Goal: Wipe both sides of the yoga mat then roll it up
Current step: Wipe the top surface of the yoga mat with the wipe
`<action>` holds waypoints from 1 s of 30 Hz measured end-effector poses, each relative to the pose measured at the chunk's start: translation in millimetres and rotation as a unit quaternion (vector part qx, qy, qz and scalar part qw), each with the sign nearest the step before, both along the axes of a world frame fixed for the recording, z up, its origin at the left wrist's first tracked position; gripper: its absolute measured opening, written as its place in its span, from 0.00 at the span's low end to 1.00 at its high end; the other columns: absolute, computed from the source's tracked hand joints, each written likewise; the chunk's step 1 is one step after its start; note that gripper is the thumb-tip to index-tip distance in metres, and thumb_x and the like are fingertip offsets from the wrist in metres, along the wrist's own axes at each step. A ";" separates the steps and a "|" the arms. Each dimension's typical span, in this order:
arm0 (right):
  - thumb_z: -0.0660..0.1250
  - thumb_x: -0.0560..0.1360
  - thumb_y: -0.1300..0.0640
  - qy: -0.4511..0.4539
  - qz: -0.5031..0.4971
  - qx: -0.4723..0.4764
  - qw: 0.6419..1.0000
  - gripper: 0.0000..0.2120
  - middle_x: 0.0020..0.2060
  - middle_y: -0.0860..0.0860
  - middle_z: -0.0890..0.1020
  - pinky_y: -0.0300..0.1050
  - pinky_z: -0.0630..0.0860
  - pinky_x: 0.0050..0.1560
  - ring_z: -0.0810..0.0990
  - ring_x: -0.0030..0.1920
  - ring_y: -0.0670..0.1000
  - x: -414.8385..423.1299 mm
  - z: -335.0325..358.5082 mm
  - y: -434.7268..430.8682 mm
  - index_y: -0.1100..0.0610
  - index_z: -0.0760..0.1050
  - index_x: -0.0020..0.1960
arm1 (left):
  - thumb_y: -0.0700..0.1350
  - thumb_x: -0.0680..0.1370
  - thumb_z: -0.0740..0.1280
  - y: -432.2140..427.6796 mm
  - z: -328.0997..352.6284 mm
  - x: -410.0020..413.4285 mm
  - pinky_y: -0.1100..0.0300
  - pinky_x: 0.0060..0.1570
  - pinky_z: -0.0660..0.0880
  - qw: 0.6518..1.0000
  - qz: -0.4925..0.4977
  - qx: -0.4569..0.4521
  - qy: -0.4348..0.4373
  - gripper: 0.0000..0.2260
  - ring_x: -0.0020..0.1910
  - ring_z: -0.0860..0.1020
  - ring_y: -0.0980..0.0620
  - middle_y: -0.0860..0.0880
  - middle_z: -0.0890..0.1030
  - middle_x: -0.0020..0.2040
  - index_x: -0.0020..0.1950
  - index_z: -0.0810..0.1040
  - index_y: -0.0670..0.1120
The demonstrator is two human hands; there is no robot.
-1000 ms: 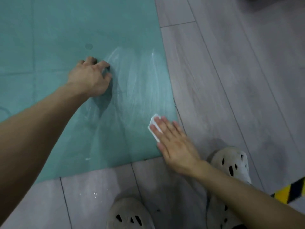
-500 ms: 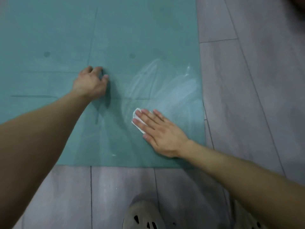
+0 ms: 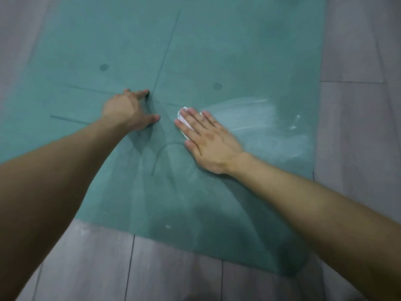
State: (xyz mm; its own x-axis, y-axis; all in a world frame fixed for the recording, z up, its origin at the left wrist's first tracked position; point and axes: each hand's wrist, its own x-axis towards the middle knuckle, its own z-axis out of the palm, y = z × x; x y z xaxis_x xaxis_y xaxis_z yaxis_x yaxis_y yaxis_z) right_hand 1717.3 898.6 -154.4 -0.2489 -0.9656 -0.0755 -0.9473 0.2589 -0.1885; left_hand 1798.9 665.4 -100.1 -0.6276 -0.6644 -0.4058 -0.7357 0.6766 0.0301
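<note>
So the teal yoga mat (image 3: 217, 40) lies flat on the grey floor (image 3: 173, 268); right hand (image 3: 208, 140) is flat, fingers straight, pressing a white wipe (image 3: 183, 115) down under its fingertips; left hand (image 3: 128, 111) is propped on spread fingertips just beside it, holding nothing; since half a second ago the wipe has slid left toward mid-mat, with a longer wet streak (image 3: 260, 118) behind it.
</note>
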 end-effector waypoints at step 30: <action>0.39 0.85 0.44 0.009 -0.103 0.039 0.994 0.32 0.86 0.52 0.49 0.56 0.42 0.84 0.45 0.85 0.53 -131.1 7.1 -134.1 0.53 0.48 0.86 | 0.68 0.61 0.83 -15.1 32.3 -1.2 0.47 0.60 0.79 0.993 -0.069 -0.047 -0.089 0.56 0.67 0.78 0.41 0.53 0.70 0.79 0.83 0.58 0.61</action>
